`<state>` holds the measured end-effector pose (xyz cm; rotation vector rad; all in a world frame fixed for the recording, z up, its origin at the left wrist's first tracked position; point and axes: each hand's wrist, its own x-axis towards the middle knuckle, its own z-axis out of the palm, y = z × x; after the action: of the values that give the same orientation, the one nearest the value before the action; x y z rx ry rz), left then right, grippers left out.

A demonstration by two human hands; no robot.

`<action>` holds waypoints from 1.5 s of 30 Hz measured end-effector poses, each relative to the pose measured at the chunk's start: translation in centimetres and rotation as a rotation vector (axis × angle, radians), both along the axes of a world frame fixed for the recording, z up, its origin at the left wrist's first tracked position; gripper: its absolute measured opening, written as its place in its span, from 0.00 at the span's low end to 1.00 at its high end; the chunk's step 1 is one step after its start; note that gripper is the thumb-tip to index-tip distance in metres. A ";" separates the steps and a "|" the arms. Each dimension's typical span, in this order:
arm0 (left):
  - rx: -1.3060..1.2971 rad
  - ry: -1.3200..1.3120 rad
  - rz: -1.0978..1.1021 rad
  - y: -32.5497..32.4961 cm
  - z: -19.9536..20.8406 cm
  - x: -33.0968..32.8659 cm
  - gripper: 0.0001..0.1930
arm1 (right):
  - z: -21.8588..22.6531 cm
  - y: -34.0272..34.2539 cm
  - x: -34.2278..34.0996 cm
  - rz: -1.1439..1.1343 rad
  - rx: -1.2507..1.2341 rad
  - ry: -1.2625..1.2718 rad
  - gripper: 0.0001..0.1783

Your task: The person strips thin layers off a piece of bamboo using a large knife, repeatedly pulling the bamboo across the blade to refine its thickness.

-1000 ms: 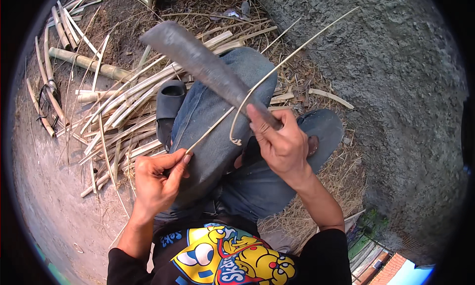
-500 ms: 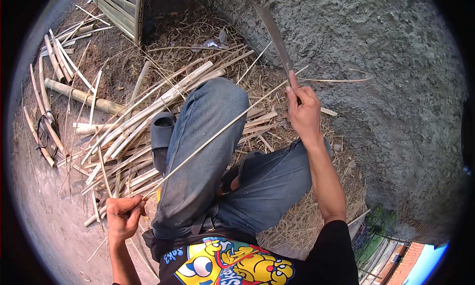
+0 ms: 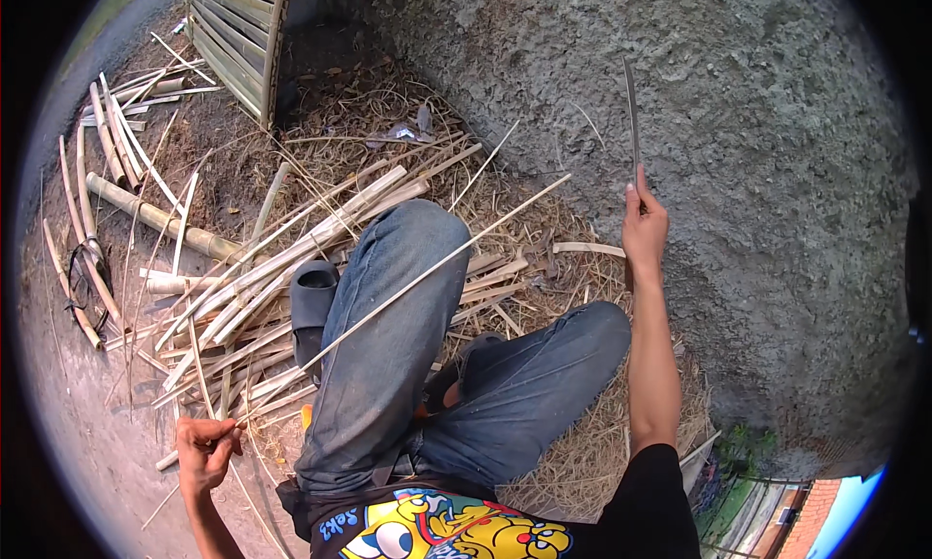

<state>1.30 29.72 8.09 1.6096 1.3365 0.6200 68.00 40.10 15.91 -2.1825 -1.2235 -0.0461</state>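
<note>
My left hand (image 3: 206, 450) is closed on the lower end of a long, thin bamboo strip (image 3: 403, 292). From there the strip slants up across my raised knee, its far end free in front of the wall. My right hand (image 3: 646, 231) grips a machete (image 3: 634, 113), the thumb and index finger stretched along the base of its dark blade. The blade points away from me, seen nearly edge-on, apart from the strip. Its handle is mostly hidden behind my palm and wrist.
Split bamboo strips (image 3: 311, 239) lie heaped left of my knee, beside a bamboo pole (image 3: 165, 214) and several curved pieces. A slatted bamboo panel (image 3: 233, 45) stands at the back. A rough grey wall (image 3: 777, 219) rises on the right. Fine shavings (image 3: 592, 452) cover the ground.
My right hand and the machete have moved right, off the strip's end, and the blade has turned edge-on. My left hand has shifted left and down with the strip. Two thin slivers show in the air.
</note>
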 end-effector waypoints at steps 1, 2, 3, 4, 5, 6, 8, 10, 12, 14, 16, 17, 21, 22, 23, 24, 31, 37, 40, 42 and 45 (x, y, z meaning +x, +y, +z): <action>0.004 -0.009 -0.008 0.1 0.1 0.6 0.07 | 0.1 -0.4 -0.4 0.011 -0.003 0.000 0.22; 0.006 -0.015 -0.015 0.3 0.3 1.4 0.07 | -0.1 -0.8 -1.1 0.058 0.099 0.077 0.22; -0.039 -0.035 -0.031 0.8 0.9 2.7 0.07 | -0.4 -1.6 -1.9 0.099 0.198 0.156 0.22; -0.056 -0.059 -0.030 1.1 0.8 4.0 0.07 | -0.7 -2.3 -3.3 0.104 0.190 0.168 0.22; -0.124 -0.078 -0.063 1.6 0.8 5.2 0.07 | -0.6 -3.2 -5.4 0.174 0.185 0.163 0.22; -0.160 -0.186 -0.007 1.5 0.6 7.0 0.09 | -0.8 -4.1 -7.7 0.244 0.179 0.167 0.22; -0.296 -0.219 -0.053 3.0 2.6 11.3 0.09 | -0.5 -6.1 -12.1 0.352 0.090 0.139 0.22; -0.376 -0.266 -0.066 3.7 2.8 14.2 0.10 | -1.6 -7.3 -15.8 0.576 0.011 0.124 0.23; -0.492 -0.374 -0.078 4.5 2.6 16.2 0.10 | -3.0 -8.5 -19.0 0.732 -0.051 0.188 0.24; -0.490 -0.350 -0.070 5.1 3.1 17.7 0.10 | -3.8 -10.3 -21.4 0.876 -0.092 0.129 0.28; -0.495 -0.367 -0.080 5.3 2.6 18.0 0.10 | -3.7 -11.9 -23.3 0.982 -0.166 0.162 0.29; -0.495 -0.387 -0.099 5.4 2.5 18.2 0.10 | -3.5 -11.8 -23.3 0.988 -0.170 0.168 0.29; -0.567 -0.412 -0.031 5.2 3.8 18.0 0.11 | -3.6 -9.0 -21.5 0.799 -0.130 0.006 0.29; -0.570 -0.419 -0.034 5.2 3.7 18.0 0.11 | -3.5 -8.3 -20.5 0.726 -0.107 0.036 0.28; -0.605 -0.440 -0.039 5.2 3.7 18.0 0.11 | -3.4 -8.1 -20.1 0.697 -0.107 0.067 0.27; -0.639 -0.457 -0.043 5.1 3.6 18.1 0.11 | -3.6 -8.4 -20.4 0.697 -0.110 0.065 0.27; -0.540 -0.456 0.001 3.2 2.0 15.4 0.11 | -4.7 -7.7 -20.5 0.869 -0.043 -0.133 0.32; -0.612 -0.357 0.015 -0.1 0.1 6.2 0.09 | -6.1 0.9 -7.6 0.436 0.079 -0.152 0.21; -0.512 -0.203 0.004 -1.0 -0.7 3.6 0.09 | -6.7 2.4 -4.0 0.229 -0.032 -0.052 0.21; -0.284 -0.066 0.048 -1.8 0.1 4.2 0.08 | -5.2 1.4 -6.8 0.245 -0.036 0.019 0.21; -0.071 -0.058 0.096 -0.5 1.1 7.8 0.06 | -4.0 -0.9 -10.1 0.278 0.105 0.021 0.22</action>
<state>9.08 29.20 9.20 1.4674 1.3838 0.6642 57.90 39.22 11.87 -1.9019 -1.4670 0.0271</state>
